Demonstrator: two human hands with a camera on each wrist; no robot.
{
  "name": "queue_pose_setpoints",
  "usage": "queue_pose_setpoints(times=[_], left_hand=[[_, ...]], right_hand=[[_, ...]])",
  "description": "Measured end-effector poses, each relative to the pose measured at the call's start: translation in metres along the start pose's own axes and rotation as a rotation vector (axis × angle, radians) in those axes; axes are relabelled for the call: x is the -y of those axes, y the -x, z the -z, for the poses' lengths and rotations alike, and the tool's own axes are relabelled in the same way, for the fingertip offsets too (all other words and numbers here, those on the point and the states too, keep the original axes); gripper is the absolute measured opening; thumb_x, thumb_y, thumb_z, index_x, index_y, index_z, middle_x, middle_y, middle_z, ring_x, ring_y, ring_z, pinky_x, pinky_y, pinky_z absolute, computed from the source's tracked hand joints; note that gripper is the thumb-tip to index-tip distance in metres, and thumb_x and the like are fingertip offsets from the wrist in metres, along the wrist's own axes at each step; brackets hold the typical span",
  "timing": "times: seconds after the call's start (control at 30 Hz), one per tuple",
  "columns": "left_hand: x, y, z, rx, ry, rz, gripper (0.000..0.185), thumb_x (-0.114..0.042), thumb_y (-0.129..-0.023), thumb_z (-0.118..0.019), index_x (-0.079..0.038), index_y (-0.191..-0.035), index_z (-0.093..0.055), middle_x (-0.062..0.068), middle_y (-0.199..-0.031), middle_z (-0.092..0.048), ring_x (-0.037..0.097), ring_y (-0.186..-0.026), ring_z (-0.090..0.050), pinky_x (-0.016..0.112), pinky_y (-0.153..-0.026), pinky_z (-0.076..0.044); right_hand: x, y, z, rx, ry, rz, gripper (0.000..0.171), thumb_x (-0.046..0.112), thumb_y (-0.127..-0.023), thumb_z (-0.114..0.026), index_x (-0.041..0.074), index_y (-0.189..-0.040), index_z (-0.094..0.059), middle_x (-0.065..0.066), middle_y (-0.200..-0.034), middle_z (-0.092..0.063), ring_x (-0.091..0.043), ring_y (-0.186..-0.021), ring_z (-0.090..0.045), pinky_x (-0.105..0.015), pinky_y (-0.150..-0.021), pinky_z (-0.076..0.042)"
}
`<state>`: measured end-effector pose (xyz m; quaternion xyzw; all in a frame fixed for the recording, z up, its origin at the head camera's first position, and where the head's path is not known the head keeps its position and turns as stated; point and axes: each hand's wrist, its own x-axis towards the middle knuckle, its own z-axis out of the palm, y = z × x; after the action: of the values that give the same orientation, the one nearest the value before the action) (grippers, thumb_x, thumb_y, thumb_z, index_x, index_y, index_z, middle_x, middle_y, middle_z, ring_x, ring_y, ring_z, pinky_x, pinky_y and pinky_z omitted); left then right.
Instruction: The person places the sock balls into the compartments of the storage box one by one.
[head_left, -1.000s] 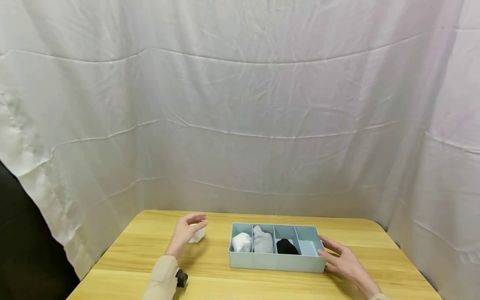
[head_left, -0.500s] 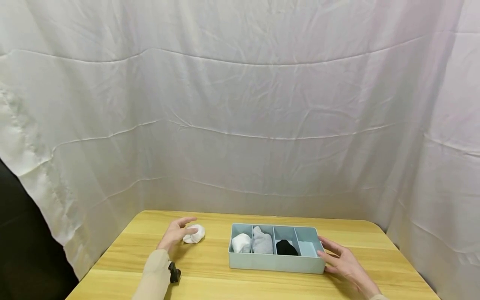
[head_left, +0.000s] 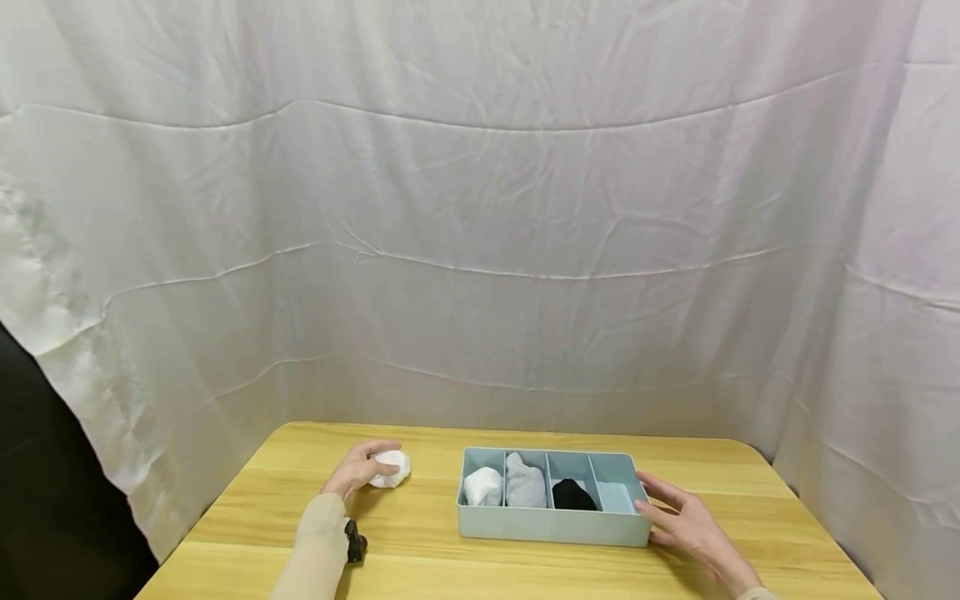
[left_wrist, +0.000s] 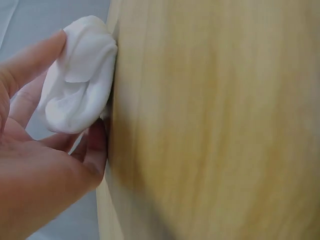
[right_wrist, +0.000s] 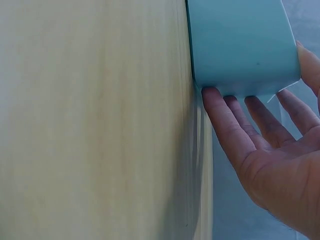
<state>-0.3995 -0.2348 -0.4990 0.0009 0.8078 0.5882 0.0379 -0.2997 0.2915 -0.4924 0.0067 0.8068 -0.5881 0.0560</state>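
A balled white sock [left_wrist: 80, 75] lies on the table at the left, with my left hand [head_left: 354, 472] round it. In the left wrist view the thumb lies against the sock's side, and the other fingers curl behind and under it. My right hand [head_left: 690, 527] touches the right end of a light blue divided box [head_left: 555, 525]. Its straight, spread fingertips [right_wrist: 215, 97] rest on the end wall, and the thumb is at the upper rim. In the box, from the left, sit a white sock [head_left: 483, 486], a grey sock [head_left: 526, 482] and a black sock [head_left: 573, 495].
The box's rightmost compartment [head_left: 617, 497] shows its bare bottom. Under everything is a wooden table [head_left: 420, 567] with rounded far corners. Pale curtains [head_left: 480, 250] hang behind it and at both sides. A small black device [head_left: 356, 542] is strapped at the left wrist.
My left hand has drawn back and down from above the white sock, and its fingers have come round it. My right hand and the box have kept their places.
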Motion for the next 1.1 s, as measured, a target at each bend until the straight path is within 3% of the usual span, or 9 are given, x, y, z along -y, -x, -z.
queue_pose_setpoints(times=[0.17,0.5,0.77,0.97,1.1], left_hand=[[-0.001,-0.002,-0.004,-0.022,0.002,0.010,0.050,0.004,-0.076,-0.076,0.001,-0.125,-0.064,0.023,-0.125,-0.058,0.029,-0.103,-0.057,0.032,-0.079,-0.054],[-0.004,-0.002,-0.011,-0.066,-0.036,-0.017,0.043,0.008,-0.074,-0.075,0.002,-0.116,-0.069,0.020,-0.109,-0.063,0.025,-0.094,-0.059,0.028,-0.074,-0.054],[-0.013,0.001,-0.021,-0.080,-0.001,-0.055,0.041,0.000,-0.077,-0.078,-0.004,-0.117,-0.070,0.022,-0.122,-0.062,0.024,-0.094,-0.060,0.029,-0.073,-0.055],[-0.029,0.004,-0.036,-0.047,0.055,-0.094,0.039,-0.002,-0.080,-0.076,-0.004,-0.118,-0.070,0.021,-0.118,-0.064,0.020,-0.081,-0.063,0.034,-0.070,-0.058],[-0.038,0.007,-0.049,-0.079,0.103,-0.143,0.040,0.001,-0.080,-0.076,0.000,-0.120,-0.067,0.025,-0.119,-0.063,0.018,-0.079,-0.065,0.035,-0.070,-0.059]], right_hand=[[0.000,-0.002,-0.001,-0.012,-0.002,-0.007,0.069,0.028,-0.095,-0.065,0.007,-0.153,-0.033,-0.031,-0.153,-0.029,-0.042,-0.130,-0.046,-0.046,-0.087,-0.056],[0.002,-0.002,-0.001,-0.021,-0.010,-0.019,0.069,0.028,-0.095,-0.066,0.008,-0.153,-0.033,-0.031,-0.153,-0.029,-0.044,-0.131,-0.045,-0.048,-0.086,-0.056],[0.002,0.000,-0.001,-0.010,-0.013,-0.004,0.070,0.027,-0.095,-0.066,0.006,-0.152,-0.033,-0.031,-0.154,-0.028,-0.043,-0.132,-0.044,-0.045,-0.087,-0.056],[0.002,0.001,-0.001,0.002,-0.041,-0.007,0.069,0.025,-0.095,-0.065,0.006,-0.153,-0.032,-0.030,-0.155,-0.027,-0.042,-0.132,-0.043,-0.044,-0.089,-0.056],[0.002,0.001,-0.001,0.003,-0.038,-0.018,0.069,0.026,-0.095,-0.065,0.007,-0.153,-0.032,-0.029,-0.155,-0.027,-0.041,-0.132,-0.043,-0.044,-0.089,-0.056]])
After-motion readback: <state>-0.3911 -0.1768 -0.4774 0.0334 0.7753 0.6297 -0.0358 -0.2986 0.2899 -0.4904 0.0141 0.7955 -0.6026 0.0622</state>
